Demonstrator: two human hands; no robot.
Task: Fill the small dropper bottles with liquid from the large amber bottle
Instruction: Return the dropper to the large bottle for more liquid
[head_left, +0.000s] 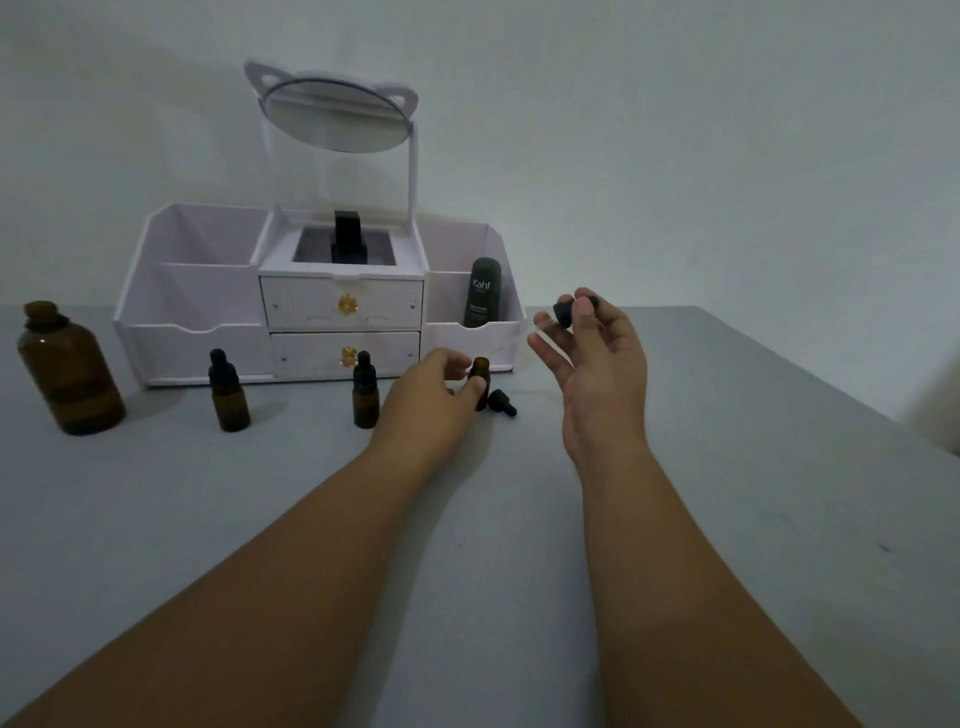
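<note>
Three small glass bottles: left hand (431, 395) fingers clamp the light, breakable open bottle (479, 375); right hand (592, 353) pinches, apparently, its cap (563, 314).

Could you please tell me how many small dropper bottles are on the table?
3: two capped small amber glass dropper bottles before the organiser, one uncapped in the left hand.

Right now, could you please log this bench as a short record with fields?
left hand: gripping open dropper bottle, upright on table
right hand: raised, fingers pinching black cap
dropper cap: lying beside open bottle
capped dropper bottles: two
large amber bottle: far left, uncapped
organizer: behind bottles
</note>
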